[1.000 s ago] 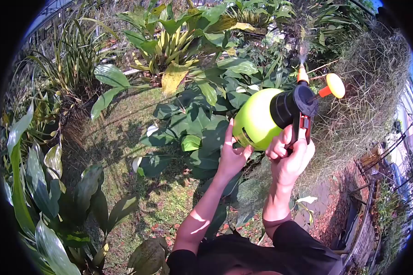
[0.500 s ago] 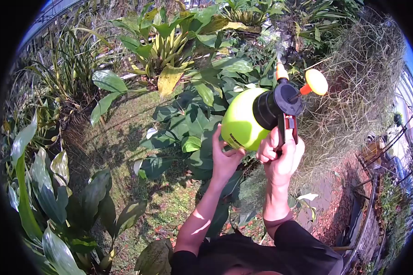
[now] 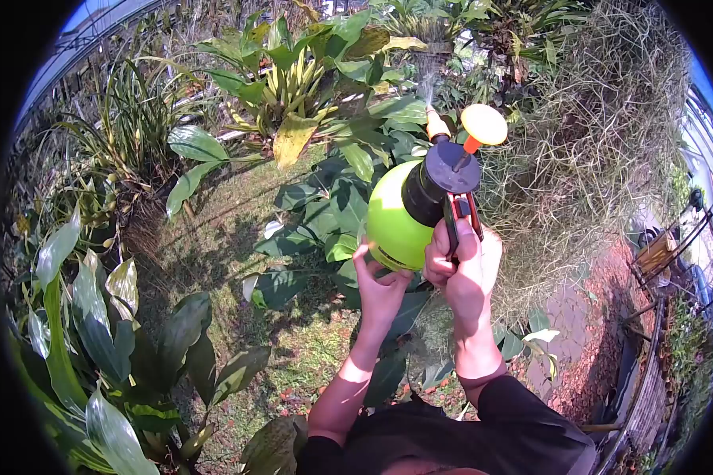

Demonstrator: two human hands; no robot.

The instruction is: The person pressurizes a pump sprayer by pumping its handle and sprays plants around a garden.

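Note:
A lime-green pump sprayer (image 3: pixel 392 218) with a black collar, a yellow pump knob (image 3: pixel 484 124) and a yellow-orange nozzle (image 3: pixel 436 125) is held up in front of me, tilted away. Fine mist leaves the nozzle toward the plants beyond. My right hand (image 3: pixel 469 269) is wrapped round the black trigger handle (image 3: pixel 456 222). Beneath the tank, my left hand (image 3: pixel 380 293) supports its base with thumb and fingers. Broad dark green leaves (image 3: pixel 345 206) lie just behind and below the bottle.
A leafy plant with a yellowing leaf (image 3: pixel 295 140) grows ahead. Tangled grey-green strands (image 3: pixel 578 150) hang at the right. Large leaves (image 3: pixel 103 340) rise at lower left. A reddish gravel path (image 3: pixel 602 317) and a wooden edge (image 3: pixel 642 396) run along the right.
Both hands have moved the sprayer to the left and slightly toward me. Its nozzle now leans more to the left, still giving off mist.

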